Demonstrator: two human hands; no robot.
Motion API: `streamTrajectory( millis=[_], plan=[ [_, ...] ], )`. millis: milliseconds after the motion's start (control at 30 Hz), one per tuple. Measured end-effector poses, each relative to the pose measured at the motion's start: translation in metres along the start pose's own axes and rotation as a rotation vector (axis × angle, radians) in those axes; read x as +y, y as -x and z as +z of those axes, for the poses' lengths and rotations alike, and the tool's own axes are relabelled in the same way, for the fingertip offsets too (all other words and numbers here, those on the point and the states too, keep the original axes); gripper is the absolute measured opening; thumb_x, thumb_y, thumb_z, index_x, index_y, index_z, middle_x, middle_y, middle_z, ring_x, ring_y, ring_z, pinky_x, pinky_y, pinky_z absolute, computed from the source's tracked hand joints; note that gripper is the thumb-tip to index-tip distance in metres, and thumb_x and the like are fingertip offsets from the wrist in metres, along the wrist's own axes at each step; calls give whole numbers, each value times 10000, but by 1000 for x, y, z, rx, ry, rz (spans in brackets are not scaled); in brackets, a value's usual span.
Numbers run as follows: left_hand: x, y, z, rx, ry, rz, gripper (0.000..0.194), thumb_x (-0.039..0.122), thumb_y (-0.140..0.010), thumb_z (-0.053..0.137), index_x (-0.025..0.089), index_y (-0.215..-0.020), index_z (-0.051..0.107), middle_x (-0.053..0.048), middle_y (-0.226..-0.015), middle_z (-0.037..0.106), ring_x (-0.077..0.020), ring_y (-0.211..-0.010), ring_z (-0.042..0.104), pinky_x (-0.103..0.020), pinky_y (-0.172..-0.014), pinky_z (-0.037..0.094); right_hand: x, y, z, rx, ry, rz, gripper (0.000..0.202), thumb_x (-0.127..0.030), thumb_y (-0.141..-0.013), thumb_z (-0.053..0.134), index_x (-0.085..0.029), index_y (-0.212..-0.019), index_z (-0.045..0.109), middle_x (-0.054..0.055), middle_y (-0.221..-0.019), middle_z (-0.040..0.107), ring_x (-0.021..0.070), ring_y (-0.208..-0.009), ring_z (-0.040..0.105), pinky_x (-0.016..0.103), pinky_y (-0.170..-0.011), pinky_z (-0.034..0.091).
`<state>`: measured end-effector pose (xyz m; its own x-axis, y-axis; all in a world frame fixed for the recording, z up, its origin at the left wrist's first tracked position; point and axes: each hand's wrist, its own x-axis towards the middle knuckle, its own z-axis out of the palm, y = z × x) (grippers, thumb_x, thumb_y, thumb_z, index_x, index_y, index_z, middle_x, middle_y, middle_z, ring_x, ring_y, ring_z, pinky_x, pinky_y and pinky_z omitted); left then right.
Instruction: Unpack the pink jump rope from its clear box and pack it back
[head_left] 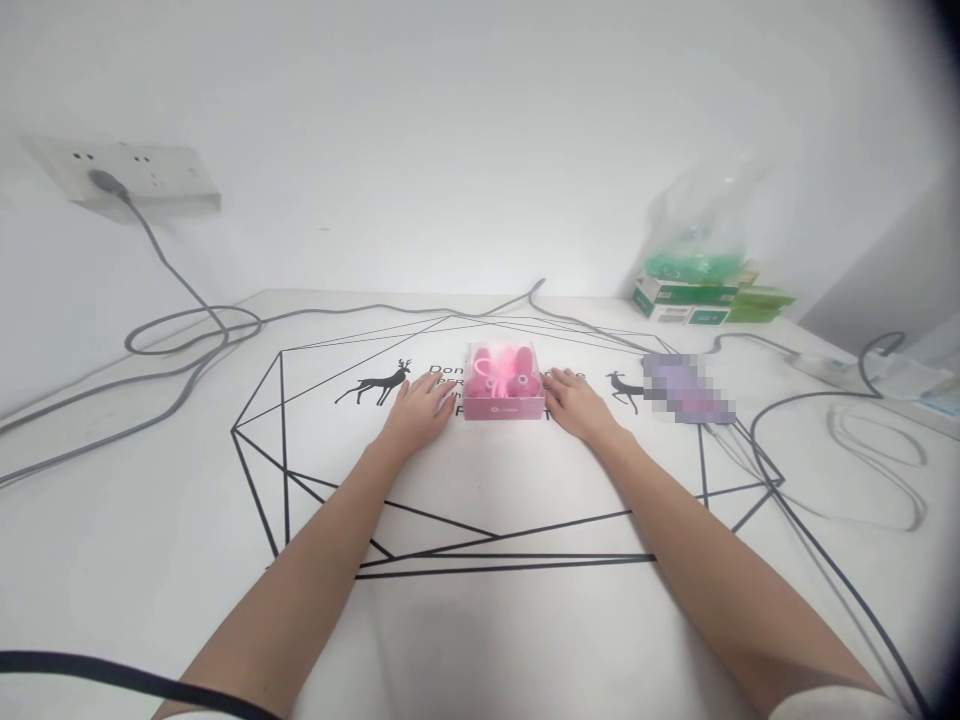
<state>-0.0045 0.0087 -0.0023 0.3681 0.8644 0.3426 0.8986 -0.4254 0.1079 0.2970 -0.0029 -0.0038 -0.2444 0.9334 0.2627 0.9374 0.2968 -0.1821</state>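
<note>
A small pink box [504, 407] with a clear cover stands on the white table, between my two hands. Through the cover I see pink rounded pieces, but their kind is hard to make out. My left hand [421, 408] lies flat on the table just left of the box, fingers stretched forward and holding nothing. On the other side, my right hand [574, 402] rests palm down close to the box's right edge, its fingers extended and likewise holding nothing.
Black line art and deer figures mark the tabletop [450, 630]. A blurred-out purple object [686, 388] lies right of my right hand. Green-and-white boxes [682, 300] with a clear bag [701, 235] stand at the back right. A grey cable [176, 265] runs from a wall socket [165, 170]; more cables lie at right.
</note>
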Motion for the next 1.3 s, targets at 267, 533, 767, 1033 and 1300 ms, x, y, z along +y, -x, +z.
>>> streamTrajectory(
  millis=[267,533,767,1033,1300],
  plan=[
    [0,-2,-1,-3,2,7,418,367,-987,334,222,-1266,609,-117,-1417,528,-271,-1349,447,-517,-1134,315,-2,1,-3,15,-22,5,463,-311,-998,308,-190,-1384,534,110,-1423,526,319,-1316,436,470,-1090,345],
    [1,-3,-2,-13,-26,5,422,358,-988,334,220,-1285,600,-124,-1425,522,-263,-1356,441,-528,-1133,309,-2,0,-1,28,-26,10,472,-335,-1007,294,-179,-1377,542,104,-1456,504,328,-1340,427,476,-1109,336],
    [2,-2,-3,-32,-28,-13,418,363,-984,341,256,-1296,598,-107,-1442,509,-282,-1374,422,-542,-1144,291,-1,-2,1,0,-24,21,474,-347,-1009,302,-186,-1396,525,105,-1491,471,325,-1394,381,499,-1144,285],
    [-1,-3,1,-64,2,-21,428,376,-990,328,267,-1316,584,-91,-1440,516,-271,-1375,420,-555,-1154,268,-2,-2,1,-2,-22,18,479,-362,-1014,284,-197,-1387,536,93,-1485,478,321,-1388,391,492,-1143,289],
    [-2,-3,2,-80,17,-26,422,384,-995,328,283,-1312,587,-81,-1441,516,-260,-1372,425,-546,-1163,262,-2,-2,1,8,-6,-1,465,-334,-1014,286,-225,-1380,552,95,-1471,491,307,-1368,414,493,-1128,308]
  ],
)
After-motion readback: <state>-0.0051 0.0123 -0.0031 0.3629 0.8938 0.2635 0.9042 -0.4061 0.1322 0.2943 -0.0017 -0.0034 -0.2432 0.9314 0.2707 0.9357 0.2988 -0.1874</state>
